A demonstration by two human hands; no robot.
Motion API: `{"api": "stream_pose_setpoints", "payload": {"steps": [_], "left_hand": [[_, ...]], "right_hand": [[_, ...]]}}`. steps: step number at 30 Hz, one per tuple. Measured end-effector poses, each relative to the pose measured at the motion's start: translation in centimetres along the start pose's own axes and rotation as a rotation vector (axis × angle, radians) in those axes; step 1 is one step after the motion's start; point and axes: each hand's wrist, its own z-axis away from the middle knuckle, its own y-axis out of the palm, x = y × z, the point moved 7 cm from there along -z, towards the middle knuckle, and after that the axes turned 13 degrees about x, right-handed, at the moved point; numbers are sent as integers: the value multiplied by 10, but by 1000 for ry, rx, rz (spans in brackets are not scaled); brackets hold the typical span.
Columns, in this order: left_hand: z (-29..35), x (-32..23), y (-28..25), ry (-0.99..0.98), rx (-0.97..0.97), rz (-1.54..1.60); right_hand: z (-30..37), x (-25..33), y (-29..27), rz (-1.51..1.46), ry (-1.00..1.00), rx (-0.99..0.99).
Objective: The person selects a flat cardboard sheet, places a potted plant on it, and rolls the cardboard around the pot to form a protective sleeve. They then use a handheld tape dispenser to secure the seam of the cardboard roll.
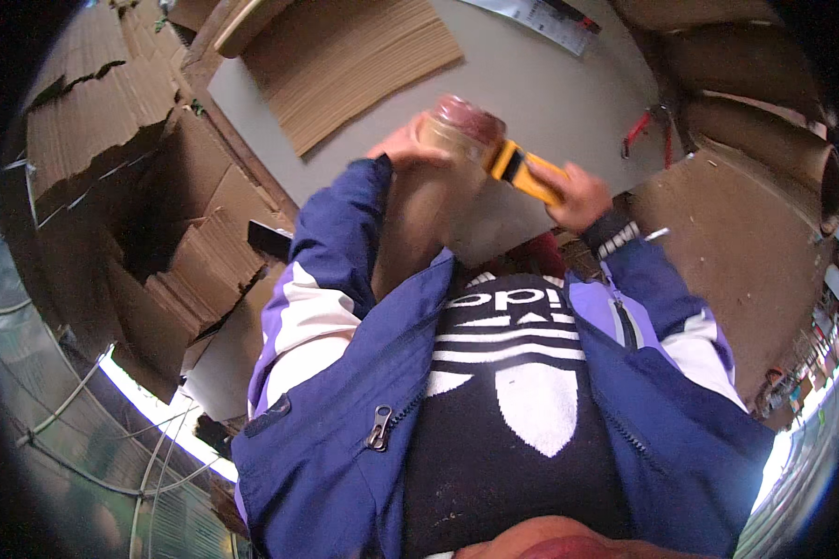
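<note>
My right hand [583, 197] is closed around the yellow handle of a tape dispenser [531, 177], held over the table. At its left end sits a wide tape roll [468, 126], clear brownish with a reddish top, blurred by motion. My left hand [412, 144] is closed against the left side of this roll; some of its fingers are hidden. Just below the roll, a brown cardboard piece [419, 219] stretches toward my body, partly behind my left sleeve.
On the grey tabletop [569, 102] lie a stack of cardboard sheets [350, 65], a printed sheet [541, 20] and a red-handled tool [637, 133]. Cardboard piles [205, 270] crowd the left side. A large brown cardboard surface [736, 242] is at the right.
</note>
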Motion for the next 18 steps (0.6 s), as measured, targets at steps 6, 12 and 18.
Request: {"api": "stream_pose_setpoints", "payload": {"steps": [6, 12, 18], "left_hand": [[19, -7, 41, 73, -188, 274], [46, -53, 42, -118, -790, -967], [48, -79, 51, -301, -904, -821]], "right_hand": [[51, -11, 19, -135, 67, -30], [-27, 55, -17, -169, -20, -98], [34, 47, -79, -173, -124, -4]]}}
